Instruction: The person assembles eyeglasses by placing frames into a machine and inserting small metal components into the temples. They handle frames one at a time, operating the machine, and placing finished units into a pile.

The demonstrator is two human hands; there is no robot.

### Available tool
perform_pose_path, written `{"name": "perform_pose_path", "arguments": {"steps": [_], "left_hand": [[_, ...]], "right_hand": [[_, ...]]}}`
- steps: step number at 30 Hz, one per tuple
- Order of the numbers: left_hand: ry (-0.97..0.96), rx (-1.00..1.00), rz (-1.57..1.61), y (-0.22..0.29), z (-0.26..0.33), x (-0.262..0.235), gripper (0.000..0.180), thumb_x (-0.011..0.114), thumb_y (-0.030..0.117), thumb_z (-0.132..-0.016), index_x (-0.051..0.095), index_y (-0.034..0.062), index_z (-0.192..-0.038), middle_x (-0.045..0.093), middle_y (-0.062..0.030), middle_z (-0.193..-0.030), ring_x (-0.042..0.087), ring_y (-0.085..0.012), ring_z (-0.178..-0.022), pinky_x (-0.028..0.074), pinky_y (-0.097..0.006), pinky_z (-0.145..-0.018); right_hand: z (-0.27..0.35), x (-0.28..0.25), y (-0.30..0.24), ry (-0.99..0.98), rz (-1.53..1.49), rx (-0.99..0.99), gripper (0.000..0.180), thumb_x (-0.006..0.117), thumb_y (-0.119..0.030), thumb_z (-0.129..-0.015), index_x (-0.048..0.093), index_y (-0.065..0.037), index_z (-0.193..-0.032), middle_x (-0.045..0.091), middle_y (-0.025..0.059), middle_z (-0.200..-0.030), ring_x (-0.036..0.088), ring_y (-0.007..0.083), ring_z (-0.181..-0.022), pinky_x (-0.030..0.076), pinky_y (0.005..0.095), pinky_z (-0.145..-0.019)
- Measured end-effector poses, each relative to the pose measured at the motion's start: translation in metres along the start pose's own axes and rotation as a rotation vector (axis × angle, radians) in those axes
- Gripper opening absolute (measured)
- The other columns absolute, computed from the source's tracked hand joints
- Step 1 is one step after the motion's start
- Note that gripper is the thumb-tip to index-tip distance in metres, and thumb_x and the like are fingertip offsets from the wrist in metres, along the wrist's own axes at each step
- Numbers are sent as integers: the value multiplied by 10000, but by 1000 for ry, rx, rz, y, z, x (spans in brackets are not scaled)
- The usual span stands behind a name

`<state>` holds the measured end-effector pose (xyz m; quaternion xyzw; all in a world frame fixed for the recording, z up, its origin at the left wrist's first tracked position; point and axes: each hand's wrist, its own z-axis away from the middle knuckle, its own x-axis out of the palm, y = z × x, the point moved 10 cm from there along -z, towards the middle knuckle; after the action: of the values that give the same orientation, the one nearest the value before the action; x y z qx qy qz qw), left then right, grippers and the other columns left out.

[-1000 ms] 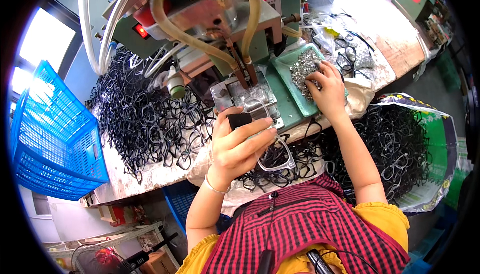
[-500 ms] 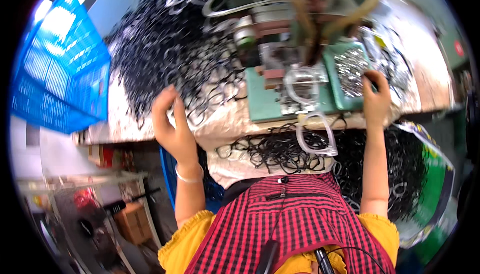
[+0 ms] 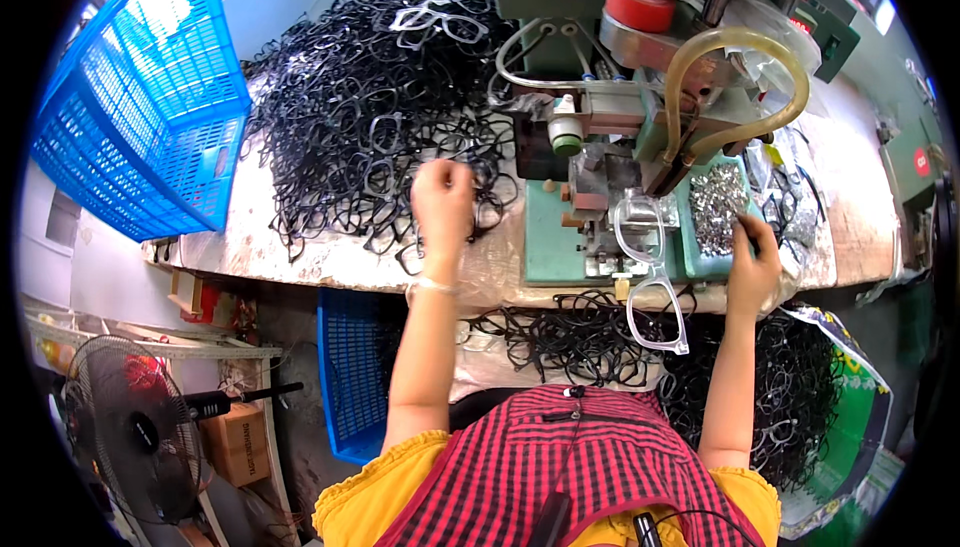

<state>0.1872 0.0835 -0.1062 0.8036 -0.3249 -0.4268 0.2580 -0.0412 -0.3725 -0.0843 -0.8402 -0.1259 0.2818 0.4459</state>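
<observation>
My left hand (image 3: 442, 205) is over the near right edge of a large pile of black eyeglass frames (image 3: 350, 112). Its fingers are curled in, and motion blur hides whether anything sits between them. Beside the green tray (image 3: 708, 268), full of small metal parts (image 3: 718, 205), my right hand (image 3: 755, 265) has thumb and fingertips together at the near right edge; anything pinched there is too small to make out. Between the hands, a clear eyeglass frame (image 3: 655, 283) rests in the fixture of a bench press (image 3: 625, 127), one rim hanging over the table's front edge.
A blue plastic crate (image 3: 140, 162) stands at the left. More clear frames (image 3: 438, 22) lie on the pile. Black frames (image 3: 560, 332) cover my lap, and a big sack (image 3: 862, 377) of them is at right. A fan (image 3: 135, 427) stands lower left.
My left hand has moved right along the pile, its fingers now curled instead of apart. My right hand sits lower against the tray, at its near edge. The whole view has shifted and sharpened.
</observation>
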Motion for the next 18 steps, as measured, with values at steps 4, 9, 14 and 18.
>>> {"name": "perform_pose_path", "arguments": {"steps": [4,9,14,18], "left_hand": [[-49,-392,657,-40,4,-45,173,541,219,-1056,637,76,-1042,603,16,-743,532,-52,-640,442,-213,-562],[-101,-466,691,-1,9,-51,252,543,334,-1062,630,98,-1072,470,82,-707,358,-6,-587,290,-187,-503],[-219,-391,855,16,23,5,197,602,266,-1019,579,81,-956,487,30,-741,434,-66,-600,366,-226,-520],[-255,-633,1116,-7,66,24,241,474,286,-1046,507,83,-919,626,-93,-837,603,-205,-694,481,-294,-583]], "right_hand": [[26,-50,24,50,102,36,141,689,11,-891,713,11,-1030,722,69,-974,655,160,-921,497,297,-886],[18,-1,-87,-140,-122,-193,143,685,70,-835,701,22,-969,713,85,-1001,662,191,-966,496,307,-903],[-5,69,-124,-168,-415,-162,400,734,18,-795,600,8,-1171,716,106,-971,704,187,-939,531,303,-837],[8,81,-113,-174,-655,7,441,719,19,-817,566,10,-1231,698,81,-936,664,119,-925,492,266,-885]]}}
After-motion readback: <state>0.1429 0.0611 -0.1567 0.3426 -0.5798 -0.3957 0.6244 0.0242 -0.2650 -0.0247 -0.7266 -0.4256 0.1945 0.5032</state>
